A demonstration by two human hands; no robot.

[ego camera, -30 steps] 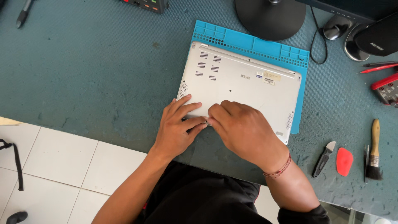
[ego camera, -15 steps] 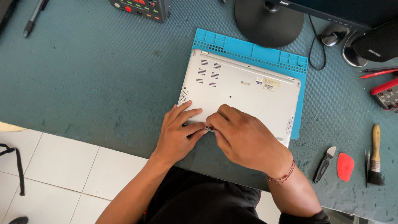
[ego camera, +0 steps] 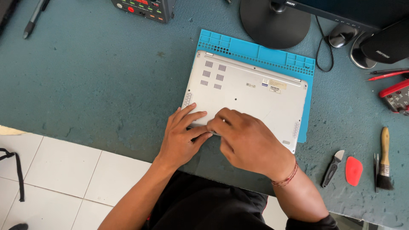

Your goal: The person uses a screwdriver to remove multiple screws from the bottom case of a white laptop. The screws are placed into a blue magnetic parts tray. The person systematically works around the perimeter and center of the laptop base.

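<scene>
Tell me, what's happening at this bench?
A person works on a white laptop lying bottom-up on a blue mat. Both hands meet at its near edge: the left hand lies flat on the case, and the right hand pinches something small there, hidden by the fingers. A brush and red pick lie to the right.

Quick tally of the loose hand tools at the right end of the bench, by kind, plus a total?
Brush: 1
Red pry pick: 1
Black-handled pry tool: 1
Tweezers: 1, thin and hard to make out
Total: 4
Both hands, left and right, are on the laptop instead.
</scene>
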